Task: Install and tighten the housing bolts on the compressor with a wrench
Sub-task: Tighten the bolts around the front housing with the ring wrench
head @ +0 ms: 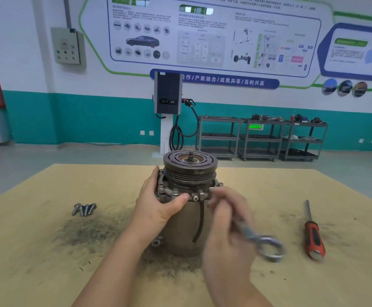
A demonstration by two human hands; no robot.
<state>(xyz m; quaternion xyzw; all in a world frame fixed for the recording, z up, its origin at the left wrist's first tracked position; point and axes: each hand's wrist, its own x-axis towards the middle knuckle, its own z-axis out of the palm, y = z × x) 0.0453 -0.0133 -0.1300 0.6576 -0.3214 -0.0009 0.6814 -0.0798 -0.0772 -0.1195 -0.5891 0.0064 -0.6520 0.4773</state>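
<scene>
I see both forearms reaching in from the bottom edge toward a compressor (pixel 186 209) standing upright at the middle of a tan, fibrous board table (pixel 47 251). My left hand (pixel 158 202) wraps the compressor's upper housing flange from the left side, fingers curved around the back and the thumb lying flat along the front rim. My right hand (pixel 227 220) is raised just in front of the flange's right side, fingers curled around the shaft of a metal wrench (pixel 258 238); the hand and tool are blurred, so I cannot tell whether the far end sits on a bolt. The wrench's ring end points down and right (toward me), shiny and rounded.

The compressor has a smooth, dull-grey cylindrical body, a grooved dark pulley on top with a threaded stub at its centre, and a black cable hanging down its front. Four loose bolts (pixel 84 209), silvery with flanged heads, lie bunched together on the table well to the left. A screwdriver (pixel 313 238) with a red and black handle lies to the right. Dark gritty dust is scattered over the table around the compressor's base.
</scene>
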